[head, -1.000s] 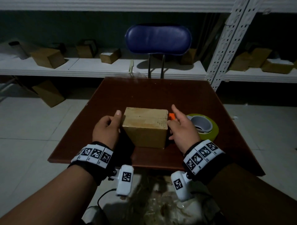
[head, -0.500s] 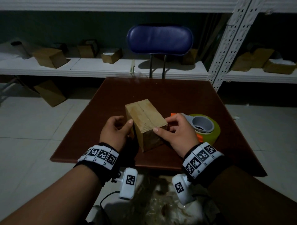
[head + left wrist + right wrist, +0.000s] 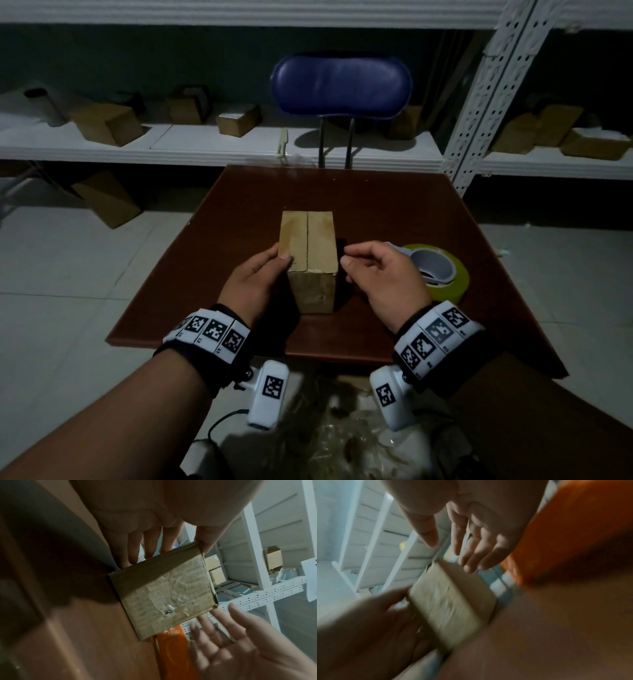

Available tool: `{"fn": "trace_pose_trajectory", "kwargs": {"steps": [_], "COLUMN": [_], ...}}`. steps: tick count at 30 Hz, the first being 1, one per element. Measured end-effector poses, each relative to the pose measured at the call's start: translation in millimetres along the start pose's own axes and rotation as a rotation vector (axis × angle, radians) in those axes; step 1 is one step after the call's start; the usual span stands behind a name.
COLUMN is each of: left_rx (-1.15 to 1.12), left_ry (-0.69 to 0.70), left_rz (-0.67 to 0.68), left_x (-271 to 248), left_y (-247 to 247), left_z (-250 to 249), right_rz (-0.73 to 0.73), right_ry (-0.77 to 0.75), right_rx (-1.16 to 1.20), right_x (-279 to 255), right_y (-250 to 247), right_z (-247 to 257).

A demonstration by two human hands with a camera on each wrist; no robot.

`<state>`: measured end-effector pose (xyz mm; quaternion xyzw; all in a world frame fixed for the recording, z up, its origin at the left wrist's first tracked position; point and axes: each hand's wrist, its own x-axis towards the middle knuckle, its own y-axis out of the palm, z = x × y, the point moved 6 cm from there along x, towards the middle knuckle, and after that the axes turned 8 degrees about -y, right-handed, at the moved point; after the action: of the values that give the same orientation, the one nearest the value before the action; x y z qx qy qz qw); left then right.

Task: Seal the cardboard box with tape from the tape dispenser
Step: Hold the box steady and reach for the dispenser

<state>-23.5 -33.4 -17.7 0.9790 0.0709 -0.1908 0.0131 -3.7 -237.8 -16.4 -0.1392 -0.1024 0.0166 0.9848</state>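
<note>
— What do we see on our dark red-brown wooden table?

— We see our small brown cardboard box. It stands near the front edge, and the long crack between its top flaps points straight away from us. Half a second ago it sat crooked, with a corner toward us. Now it is straight.

— What does our left hand do?

— It holds the box's left side. The thumb lies on top and the fingers reach down the side.

— And our right hand?

— It was touching the box before. Now it is just beside it, not touching, holding nothing, fingers loose and a bit bent.

— Where is our tape?

— The round yellow-green tape roll on its orange and white dispenser lies behind our right hand, same as before.
</note>
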Motion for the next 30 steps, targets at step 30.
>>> {"fn": "trace_pose_trajectory", "kwargs": {"steps": [30], "left_rx": [0.132], "left_ry": [0.349], "left_rz": [-0.281], "left_x": [-6], "left_y": [-27], "left_z": [-30], "right_rz": [0.007], "right_ry": [-0.203], "right_rx": [-0.769], "right_x": [14], "right_y": [-73], "right_z": [27]}}
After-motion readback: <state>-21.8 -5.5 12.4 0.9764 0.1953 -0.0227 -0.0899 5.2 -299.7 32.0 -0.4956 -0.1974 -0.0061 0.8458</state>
